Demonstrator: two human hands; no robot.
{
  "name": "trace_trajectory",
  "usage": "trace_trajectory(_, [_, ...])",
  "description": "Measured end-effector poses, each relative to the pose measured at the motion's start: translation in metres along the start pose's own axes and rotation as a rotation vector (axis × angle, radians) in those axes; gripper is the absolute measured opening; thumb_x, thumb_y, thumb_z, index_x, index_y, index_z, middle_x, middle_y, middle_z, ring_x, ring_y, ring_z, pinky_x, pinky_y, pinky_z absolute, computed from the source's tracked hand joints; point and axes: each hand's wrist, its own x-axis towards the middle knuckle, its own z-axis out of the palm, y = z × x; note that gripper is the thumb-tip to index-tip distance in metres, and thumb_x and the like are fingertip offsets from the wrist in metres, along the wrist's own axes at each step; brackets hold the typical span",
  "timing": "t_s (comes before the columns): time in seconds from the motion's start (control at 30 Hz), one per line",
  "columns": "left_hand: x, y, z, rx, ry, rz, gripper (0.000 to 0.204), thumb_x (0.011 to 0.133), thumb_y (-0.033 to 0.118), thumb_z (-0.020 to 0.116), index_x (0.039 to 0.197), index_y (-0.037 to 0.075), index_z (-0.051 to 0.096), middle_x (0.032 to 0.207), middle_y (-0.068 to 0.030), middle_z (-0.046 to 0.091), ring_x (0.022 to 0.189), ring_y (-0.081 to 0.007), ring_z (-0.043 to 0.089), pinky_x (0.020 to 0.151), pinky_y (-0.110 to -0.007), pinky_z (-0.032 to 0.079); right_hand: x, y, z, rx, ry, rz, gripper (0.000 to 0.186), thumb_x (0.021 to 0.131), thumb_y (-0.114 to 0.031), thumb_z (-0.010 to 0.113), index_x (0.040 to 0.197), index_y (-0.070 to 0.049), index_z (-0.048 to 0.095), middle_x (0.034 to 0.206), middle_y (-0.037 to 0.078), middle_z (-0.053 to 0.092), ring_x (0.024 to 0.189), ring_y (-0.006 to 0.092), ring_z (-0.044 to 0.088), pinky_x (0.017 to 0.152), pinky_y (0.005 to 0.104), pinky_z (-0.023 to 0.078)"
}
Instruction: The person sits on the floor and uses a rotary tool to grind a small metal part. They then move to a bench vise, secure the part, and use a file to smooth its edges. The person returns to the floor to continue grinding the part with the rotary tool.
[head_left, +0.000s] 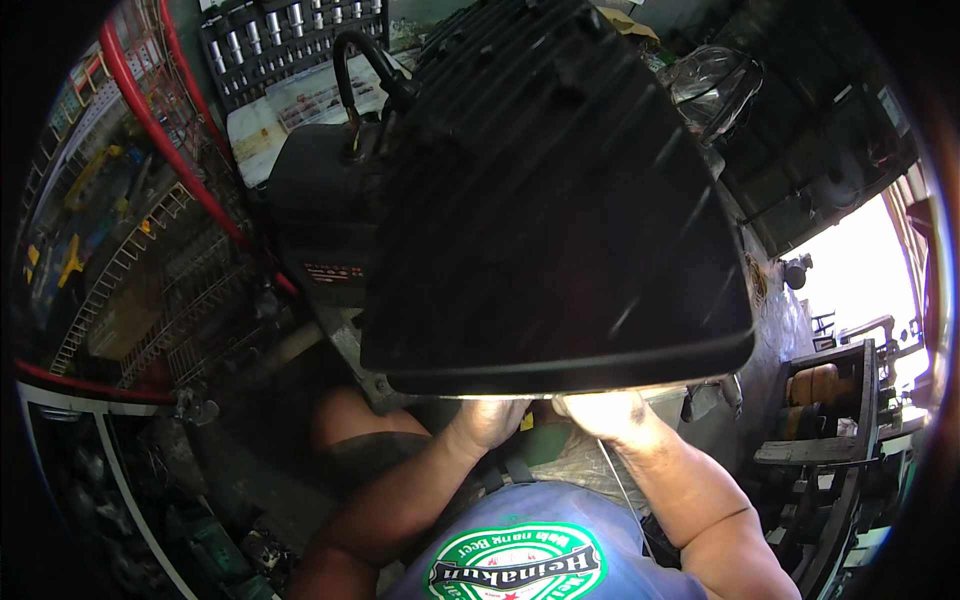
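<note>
A large black housing with a ribbed top (pixel 560 220) fills the middle of the view. Bright light falls from beneath its near edge onto my hands. Just under that edge, my left hand (pixel 492 420) is raised, its fingers hidden by the housing. Close to it on the right, my right hand (pixel 606 412) is strongly lit, with its fingers also mostly out of sight. A thin pale rod or cord (pixel 622 482) runs down from beside my right hand past the wrist. Between the hands a small yellow patch (pixel 527 421) shows. What the hands hold, if anything, is hidden.
A black box with a looped cable (pixel 318 185) adjoins the housing on the left. Behind it stands a socket set case (pixel 290 40). Red-framed wire racks (pixel 150 120) rise at left. On the right are a shelf unit (pixel 815 450) and a plastic bag (pixel 715 85).
</note>
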Motion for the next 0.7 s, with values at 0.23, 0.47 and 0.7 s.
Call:
trace_trajectory(0.23, [-0.001,0.004,0.005,0.166,-0.122,0.281,0.039,0.113,0.025,0.059,0.146,0.005,0.063,0.147,-0.0083,0.066,0.135,-0.0237,0.062,0.117,-0.043,0.049,-0.003,0.003,-0.007,-0.156,-0.020,0.067,0.012,0.103,-0.001,0.063,0.115,0.000,0.063,0.092,0.004,0.065,0.078,0.0083,0.059,0.068,0.0271,0.052])
trace_trajectory(0.47, [-0.004,0.009,0.008,0.055,-0.042,0.147,0.070,0.103,0.047,0.072,0.155,0.005,0.050,0.149,-0.0086,0.058,0.136,-0.0213,0.057,0.117,-0.042,0.047,0.009,0.020,-0.004,0.398,-0.141,-0.109,0.016,0.107,-0.014,0.064,0.101,0.000,0.059,0.086,0.001,0.062,0.070,0.0044,0.055,0.059,0.0237,0.048])
trace_trajectory(0.7, [-0.006,-0.001,-0.001,-0.075,0.030,-0.004,0.057,0.107,0.039,0.067,0.152,0.008,0.051,0.143,-0.0058,0.059,0.136,-0.0204,0.057,0.119,-0.042,0.043,-0.006,0.005,-0.002,-0.150,0.098,0.021,0.022,0.109,-0.020,0.065,0.098,-0.002,0.061,0.081,0.001,0.061,0.068,0.0046,0.054,0.055,0.0243,0.045])
